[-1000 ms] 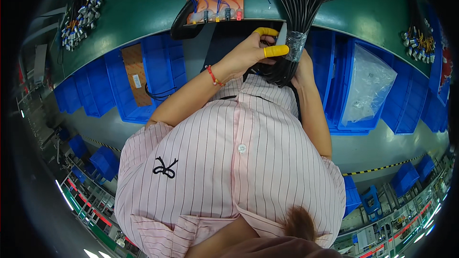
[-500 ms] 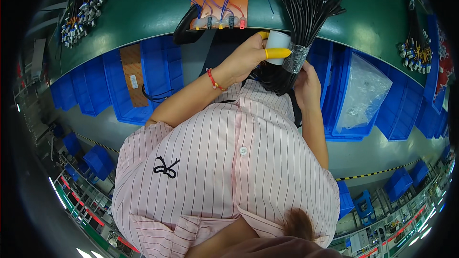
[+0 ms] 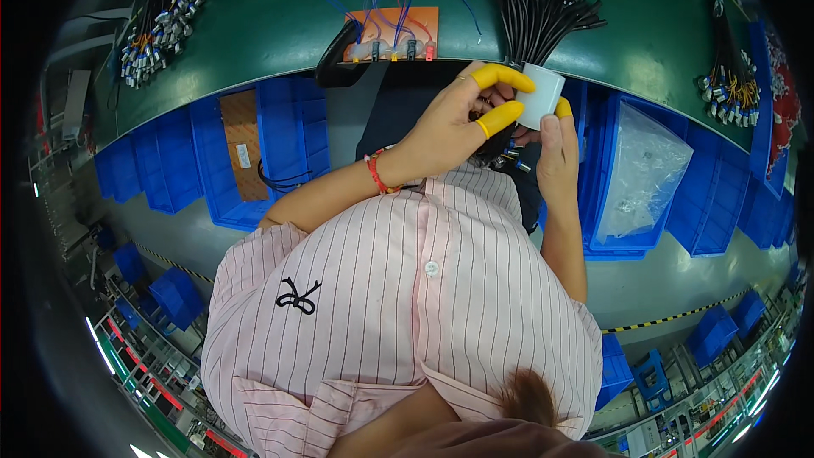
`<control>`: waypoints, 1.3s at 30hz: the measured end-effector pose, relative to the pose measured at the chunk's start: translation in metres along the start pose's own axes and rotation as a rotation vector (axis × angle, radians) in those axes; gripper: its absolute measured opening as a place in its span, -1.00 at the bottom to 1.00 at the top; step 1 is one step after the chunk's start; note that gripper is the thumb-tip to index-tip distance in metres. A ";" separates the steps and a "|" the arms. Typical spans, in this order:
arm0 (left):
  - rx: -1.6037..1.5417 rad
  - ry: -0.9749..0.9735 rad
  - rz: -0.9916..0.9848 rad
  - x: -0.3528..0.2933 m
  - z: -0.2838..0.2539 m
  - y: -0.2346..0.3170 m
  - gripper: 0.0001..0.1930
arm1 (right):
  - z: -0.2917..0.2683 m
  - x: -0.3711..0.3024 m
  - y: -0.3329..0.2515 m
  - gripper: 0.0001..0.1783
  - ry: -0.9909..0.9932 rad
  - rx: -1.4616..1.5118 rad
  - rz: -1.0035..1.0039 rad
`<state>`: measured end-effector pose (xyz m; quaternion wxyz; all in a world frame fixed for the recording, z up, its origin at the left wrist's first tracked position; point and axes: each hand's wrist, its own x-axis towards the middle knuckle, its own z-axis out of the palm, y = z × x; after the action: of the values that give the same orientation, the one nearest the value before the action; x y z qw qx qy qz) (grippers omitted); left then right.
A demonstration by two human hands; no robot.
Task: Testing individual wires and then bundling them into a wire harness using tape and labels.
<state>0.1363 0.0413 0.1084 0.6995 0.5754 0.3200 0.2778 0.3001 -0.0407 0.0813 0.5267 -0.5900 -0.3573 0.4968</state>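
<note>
Upper centre of the frame: the left hand, wearing yellow rubber finger cots, has its grip clamped on a white cylindrical roll of tape, with one capped finger above the roll and one below. The right hand, also capped in yellow at one fingertip, touches the roll from the right side; its grip is closed against the roll and a bundle of black cables. The bundle fans out upward over the green surface. An orange circuit board with blue wires lies left of the bundle. Blue plastic bins sit beneath the surface edge.
</note>
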 end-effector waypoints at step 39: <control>0.012 0.097 -0.116 0.003 0.029 -0.027 -0.73 | 0.013 -0.002 0.093 -0.56 0.220 0.040 0.001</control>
<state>0.1609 0.0210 0.0852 0.6946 0.5461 0.3878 0.2625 0.2777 -0.0564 -0.0089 0.5740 -0.6305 -0.2873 0.4364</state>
